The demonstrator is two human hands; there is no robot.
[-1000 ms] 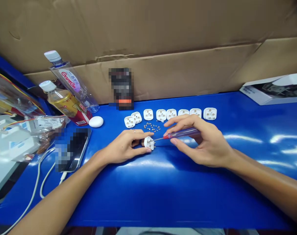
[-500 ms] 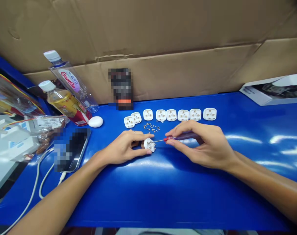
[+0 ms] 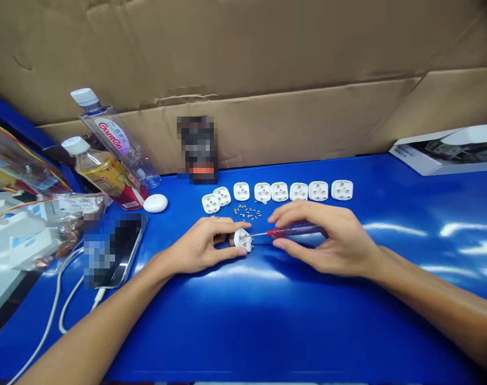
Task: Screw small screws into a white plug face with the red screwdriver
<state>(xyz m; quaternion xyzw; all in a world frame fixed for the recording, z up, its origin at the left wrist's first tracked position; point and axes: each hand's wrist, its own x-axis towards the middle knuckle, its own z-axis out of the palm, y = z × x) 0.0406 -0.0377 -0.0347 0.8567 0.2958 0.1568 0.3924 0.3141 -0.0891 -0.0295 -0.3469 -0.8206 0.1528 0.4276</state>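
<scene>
Between its thumb and fingers, my left hand holds a white plug piece with metal parts facing right. My right hand is wrapped round a screwdriver with a dark translucent handle and a red collar. The screwdriver's thin shaft points left, and its tip is at the plug piece. Small brass-coloured screws lie scattered just beyond my left hand. Behind them runs a row of several white plug pieces with metal inserts; two at the left end touch each other.
On the left of the blue table are a white egg-shaped object, a juice bottle, a clear bottle, a phone with a white cable and bagged parts. A white box stands back right; cardboard lines the back.
The view has shifted slightly. My right thumb and index finger stand a little farther apart around the screwdriver, whose tip stays at the plug piece.
</scene>
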